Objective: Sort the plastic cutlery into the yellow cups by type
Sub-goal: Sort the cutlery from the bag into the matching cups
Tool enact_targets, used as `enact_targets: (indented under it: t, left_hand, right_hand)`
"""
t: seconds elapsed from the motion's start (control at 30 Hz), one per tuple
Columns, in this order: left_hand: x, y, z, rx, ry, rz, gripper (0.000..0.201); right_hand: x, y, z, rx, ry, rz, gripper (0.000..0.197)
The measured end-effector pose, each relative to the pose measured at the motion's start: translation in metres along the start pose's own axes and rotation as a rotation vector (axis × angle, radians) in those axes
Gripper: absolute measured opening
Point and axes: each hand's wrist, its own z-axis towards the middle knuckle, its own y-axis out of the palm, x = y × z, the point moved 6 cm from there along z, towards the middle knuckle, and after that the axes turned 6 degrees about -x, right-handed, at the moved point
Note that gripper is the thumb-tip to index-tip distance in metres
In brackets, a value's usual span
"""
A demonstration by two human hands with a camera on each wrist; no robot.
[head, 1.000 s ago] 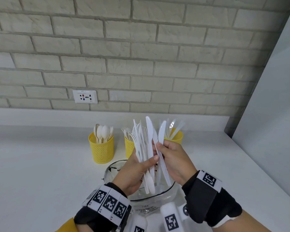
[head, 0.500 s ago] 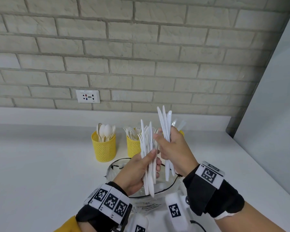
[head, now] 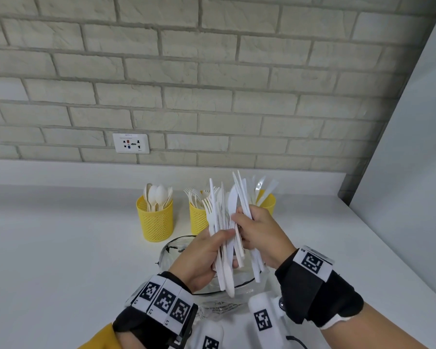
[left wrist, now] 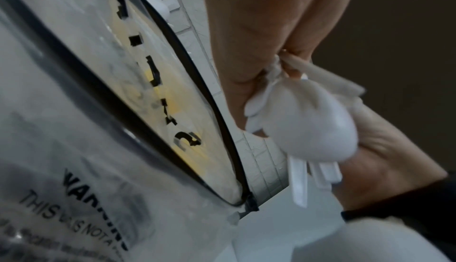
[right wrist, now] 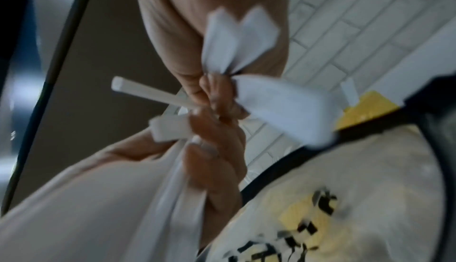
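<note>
Three yellow mesh cups stand in a row near the wall: the left cup (head: 154, 219) holds spoons, the middle cup (head: 197, 220) forks, the right cup (head: 267, 201) knives. My left hand (head: 207, 253) grips a mixed bundle of white plastic cutlery (head: 220, 230) upright above a clear plastic bag (head: 176, 250); a spoon bowl (left wrist: 313, 122) hangs out below the palm. My right hand (head: 259, 235) grips a few white knives (head: 242, 195) right beside that bundle, its fingertips touching it. Knife handle ends (right wrist: 237, 40) stick out of the right fist.
The white counter (head: 61, 260) runs to a brick wall with a power socket (head: 131, 143). A grey panel (head: 413, 172) closes the right side. The clear bag (left wrist: 98, 110), with black printing and a warning label, lies under both hands near the front edge.
My right hand pulled knives out of the left hand's bundle, lifted them apart, and now has come back against the bundle. The view has shifted slightly left.
</note>
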Motion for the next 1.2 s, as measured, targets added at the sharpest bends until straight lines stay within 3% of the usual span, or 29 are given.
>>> enact_targets:
  t: [0.1,0.27,0.4,0.53,0.73,0.87,1.03,1.2]
  left_hand:
    - [0.001,-0.002,0.002,-0.008,0.009,-0.018,0.025]
    - [0.001,0.001,0.003,-0.045,-0.025,-0.125,0.03]
    - [-0.002,-0.006,0.008,0.015,-0.042,-0.16,0.024]
    - [-0.002,-0.016,0.013,0.086,-0.031,-0.151,0.021]
    - [0.003,-0.023,0.017,0.102,-0.008,-0.186,0.022]
    - [0.005,-0.018,0.017,0.061,0.01,-0.149,0.023]
    - [0.004,-0.015,0.018,0.048,0.031,-0.11,0.023]
    - [0.01,-0.019,0.022,0.104,0.074,-0.122,0.019]
  right_hand:
    - [-0.002,0.004,-0.005,-0.062,0.002,0.11,0.02]
    - [-0.005,0.003,-0.005,-0.116,-0.004,0.086,0.019]
    - [-0.005,0.003,-0.005,-0.175,-0.011,0.175,0.018]
    - [-0.009,0.008,-0.008,-0.286,-0.045,0.108,0.022]
    - [-0.025,-0.011,-0.003,-0.278,-0.047,0.232,0.022]
    - [-0.012,0.001,-0.006,-0.379,0.027,0.108,0.021]
    - [-0.001,0.005,-0.005,-0.365,0.019,-0.018,0.021]
    - [-0.024,-0.013,0.001,-0.178,-0.116,0.09,0.029]
